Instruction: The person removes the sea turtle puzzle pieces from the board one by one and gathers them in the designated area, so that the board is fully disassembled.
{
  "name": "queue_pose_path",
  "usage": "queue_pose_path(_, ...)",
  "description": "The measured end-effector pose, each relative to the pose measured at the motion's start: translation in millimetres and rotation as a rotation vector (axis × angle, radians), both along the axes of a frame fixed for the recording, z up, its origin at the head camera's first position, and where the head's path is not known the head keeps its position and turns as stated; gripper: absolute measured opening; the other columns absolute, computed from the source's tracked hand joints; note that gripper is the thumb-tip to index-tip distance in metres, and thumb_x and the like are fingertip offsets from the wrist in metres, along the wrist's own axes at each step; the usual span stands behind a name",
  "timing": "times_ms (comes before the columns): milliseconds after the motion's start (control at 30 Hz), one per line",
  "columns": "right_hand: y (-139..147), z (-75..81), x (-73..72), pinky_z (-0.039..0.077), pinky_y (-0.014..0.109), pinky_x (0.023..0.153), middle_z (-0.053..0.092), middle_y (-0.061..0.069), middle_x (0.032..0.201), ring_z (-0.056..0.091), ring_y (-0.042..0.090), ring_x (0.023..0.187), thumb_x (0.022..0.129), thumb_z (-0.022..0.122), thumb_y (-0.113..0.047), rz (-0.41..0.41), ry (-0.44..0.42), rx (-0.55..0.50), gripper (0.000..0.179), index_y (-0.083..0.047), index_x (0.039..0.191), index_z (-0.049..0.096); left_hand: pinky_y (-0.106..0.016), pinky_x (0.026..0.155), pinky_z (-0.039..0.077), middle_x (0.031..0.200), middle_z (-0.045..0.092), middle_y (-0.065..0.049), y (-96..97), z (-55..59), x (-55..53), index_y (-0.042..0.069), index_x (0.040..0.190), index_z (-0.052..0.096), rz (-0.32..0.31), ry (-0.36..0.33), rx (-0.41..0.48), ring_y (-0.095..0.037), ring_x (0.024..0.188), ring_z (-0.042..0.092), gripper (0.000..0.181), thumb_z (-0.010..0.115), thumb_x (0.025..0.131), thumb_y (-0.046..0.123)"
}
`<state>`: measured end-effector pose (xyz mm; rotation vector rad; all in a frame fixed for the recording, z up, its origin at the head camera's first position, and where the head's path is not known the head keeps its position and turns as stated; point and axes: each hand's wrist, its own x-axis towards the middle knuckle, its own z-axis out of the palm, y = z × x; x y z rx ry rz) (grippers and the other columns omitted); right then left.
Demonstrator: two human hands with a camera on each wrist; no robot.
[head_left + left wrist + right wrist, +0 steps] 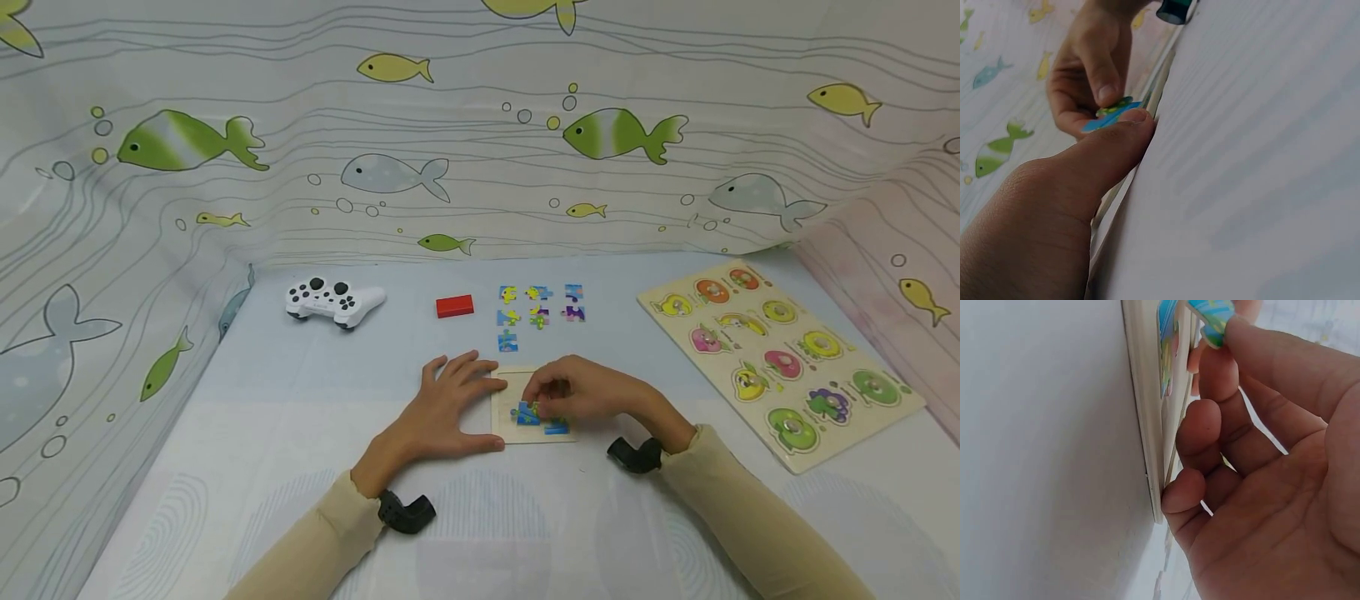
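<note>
A small wooden puzzle tray point(517, 435) lies flat in front of me. My left hand point(450, 408) rests at its left side, fingers spread, with the thumb and fingertips against the edge. Over the tray, my right hand point(581, 387) pinches a blue jigsaw piece point(528, 414) with green and yellow on it between thumb and index finger. The right wrist view shows this held piece point(1213, 314) raised off the tray. Another blue jigsaw piece point(557, 427) lies in the tray's lower right part, partly covered by the right hand.
Several loose jigsaw pieces point(538, 317) lie beyond the tray. A red block point(454, 307) and a white game controller point(330, 302) are farther left. On the right is a wooden fruit puzzle board point(780, 362). A fish-print cloth point(465, 125) hangs behind.
</note>
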<state>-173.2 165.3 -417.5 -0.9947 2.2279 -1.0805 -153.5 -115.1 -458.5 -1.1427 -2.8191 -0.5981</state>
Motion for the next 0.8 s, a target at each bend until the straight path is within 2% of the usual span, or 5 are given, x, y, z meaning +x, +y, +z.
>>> queue_pose_path(267, 2, 0.6, -3.4, 0.046, 0.022, 0.070, 0.064, -0.003, 0.085, 0.055, 0.013, 0.077, 0.095, 0.068, -0.009, -0.059, 0.003, -0.033, 0.017, -0.015, 0.110, 0.074, -0.065, 0.117, 0.015, 0.156, 0.046, 0.003, -0.1, -1.2, -0.2, 0.031, 0.143, 0.057, -0.001, 0.007, 0.007, -0.028, 0.154, 0.028, 0.075, 0.070, 0.080, 0.070)
queue_pose_path(500, 7, -3.8, -9.2, 0.043, 0.022, 0.067, 0.064, -0.002, 0.087, 0.052, 0.014, 0.075, 0.094, 0.070, -0.009, -0.105, 0.069, -0.067, 0.021, -0.015, 0.115, 0.074, -0.065, 0.117, 0.016, 0.156, 0.046, 0.003, 0.4, -1.8, -0.5, 0.032, 0.143, 0.056, 0.003, 0.018, -0.013, -0.027, 0.154, 0.028, 0.075, 0.069, 0.080, 0.071)
queue_pose_path(800, 14, -3.5, -14.4, 0.040, 0.022, 0.066, 0.062, -0.001, 0.086, 0.050, 0.016, 0.075, 0.097, 0.066, -0.009, -0.200, 0.084, -0.089, 0.023, -0.016, 0.117, 0.075, -0.065, 0.118, 0.016, 0.156, 0.046, 0.003, 0.3, 0.1, 0.1, 0.032, 0.143, 0.056, 0.005, 0.011, -0.021, -0.027, 0.154, 0.028, 0.075, 0.069, 0.080, 0.070)
